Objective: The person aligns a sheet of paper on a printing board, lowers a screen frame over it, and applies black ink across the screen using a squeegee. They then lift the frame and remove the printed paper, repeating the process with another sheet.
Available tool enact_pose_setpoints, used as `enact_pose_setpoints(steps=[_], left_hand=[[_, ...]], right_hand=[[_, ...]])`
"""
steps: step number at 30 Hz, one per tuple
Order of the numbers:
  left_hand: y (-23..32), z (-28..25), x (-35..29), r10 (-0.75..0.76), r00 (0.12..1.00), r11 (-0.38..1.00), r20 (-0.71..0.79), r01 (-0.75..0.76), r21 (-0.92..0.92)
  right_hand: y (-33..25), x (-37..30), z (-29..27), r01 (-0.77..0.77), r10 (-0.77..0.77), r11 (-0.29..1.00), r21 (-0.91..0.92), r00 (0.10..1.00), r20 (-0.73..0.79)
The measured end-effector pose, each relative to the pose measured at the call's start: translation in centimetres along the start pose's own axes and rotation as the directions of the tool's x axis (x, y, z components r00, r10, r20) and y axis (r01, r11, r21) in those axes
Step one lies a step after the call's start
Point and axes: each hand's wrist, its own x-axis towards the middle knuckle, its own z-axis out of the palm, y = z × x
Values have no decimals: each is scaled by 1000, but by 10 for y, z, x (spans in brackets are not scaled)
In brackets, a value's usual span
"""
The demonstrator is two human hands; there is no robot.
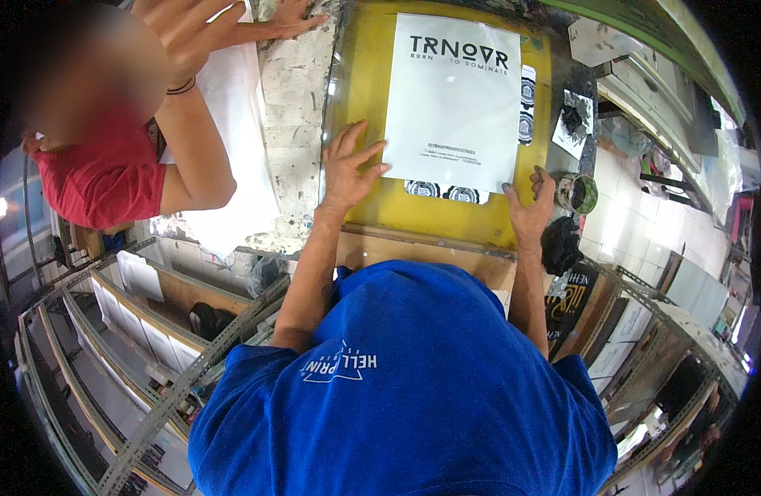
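A white rectangular sheet [452, 107] with black printed lettering lies flat on a yellow framed panel [364, 74]. Round black-and-white printed emblems [466, 194] show past its lower and right edges; the rest of them is hidden under it. My left hand [347, 169] rests over the panel at the sheet's left edge, fingers spread, with the lowest fingertips at that edge. Beside the lower right corner is my right hand [531, 207], its thumb at the corner and its fingers bent but apart. Neither hand holds anything.
At the left a co-worker in a red sleeve [99, 186] reaches over white sheets [232, 107]. Right of the panel sit a black-smeared paper [573, 124], a stained round tin [576, 194] and a crumpled black cloth [561, 245]. Metal racks [161, 405] stand low on both sides.
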Motion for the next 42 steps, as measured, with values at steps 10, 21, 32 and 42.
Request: enact_pose_setpoints(steps=[10,21,32,42], left_hand=[[5,-2,1,8,1000,999,-8,-8,33],[2,-1,0,10,1000,998,-4,-9,57],[1,0,0,-1,1000,1000,-19,0,-31],[5,-4,1,12,1000,999,13,-12,40]], right_hand=[[-7,0,-3,-34,34,999,19,999,9],[-6,1,-3,9,-9,1000,28,1000,1],[-1,0,-1,6,-6,1000,18,1000,-4],[-2,0,-2,-6,5,1000,14,1000,6]])
